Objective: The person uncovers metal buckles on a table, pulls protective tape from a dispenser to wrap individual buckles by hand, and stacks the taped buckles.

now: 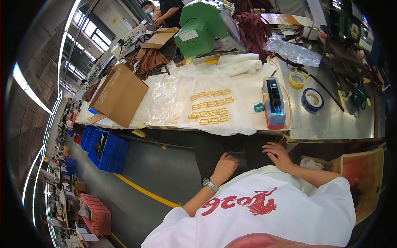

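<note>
My left hand (226, 166), with a metal watch (210, 184) on its wrist, rests on my dark-trousered lap below the table edge. Its fingers bend loosely downward, partly hidden, and no object shows in it. My right hand (279, 157) lies on the other side of my lap, fingers spread and holding nothing. On the table ahead, several gold rectangular buckles (212, 103) lie in rows on a white plastic sheet (240, 120). A blue tape dispenser (274, 103) stands right of them, beside a small teal object (259, 107).
A cardboard box (118, 95) tilts at the table's left. Yellow tape (297, 78) and blue tape (312, 100) rolls lie on the metal surface at right. Behind are a green machine (200, 31) and brown strips (151, 62). Blue bins (105, 151) stand on the floor. People (167, 12) are farther back.
</note>
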{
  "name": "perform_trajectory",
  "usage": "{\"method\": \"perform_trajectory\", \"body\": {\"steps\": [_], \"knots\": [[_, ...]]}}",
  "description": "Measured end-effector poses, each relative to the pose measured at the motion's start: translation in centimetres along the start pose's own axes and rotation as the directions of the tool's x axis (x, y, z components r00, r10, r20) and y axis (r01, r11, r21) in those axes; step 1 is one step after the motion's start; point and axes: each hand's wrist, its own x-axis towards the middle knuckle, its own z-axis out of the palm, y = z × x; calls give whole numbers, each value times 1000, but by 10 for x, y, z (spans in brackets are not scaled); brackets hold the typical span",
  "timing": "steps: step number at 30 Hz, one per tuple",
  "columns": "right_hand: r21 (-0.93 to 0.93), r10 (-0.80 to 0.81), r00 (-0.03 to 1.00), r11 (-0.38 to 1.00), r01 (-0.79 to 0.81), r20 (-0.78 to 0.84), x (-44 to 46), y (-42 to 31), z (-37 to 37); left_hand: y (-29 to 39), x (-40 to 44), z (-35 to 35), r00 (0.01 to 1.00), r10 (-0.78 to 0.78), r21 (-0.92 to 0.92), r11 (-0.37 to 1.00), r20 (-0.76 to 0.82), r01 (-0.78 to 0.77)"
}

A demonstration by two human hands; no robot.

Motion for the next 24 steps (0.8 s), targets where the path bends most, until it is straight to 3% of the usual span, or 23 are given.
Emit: {"method": "perform_trajectory", "body": {"steps": [6,13,24], "knots": [[27,6,996,1000,-4,-84,3,-5,4,-7,2,6,1000,-25,-19,1000,14,25],[-8,-11,997,1000,10,-75,6,-6,4,-7,9,7,999,31,-23,999,36,-30],[9,-4,996,1000,5,-89,7,-10,4,-19,6,17,998,-36,-106,994,46,40]]}}
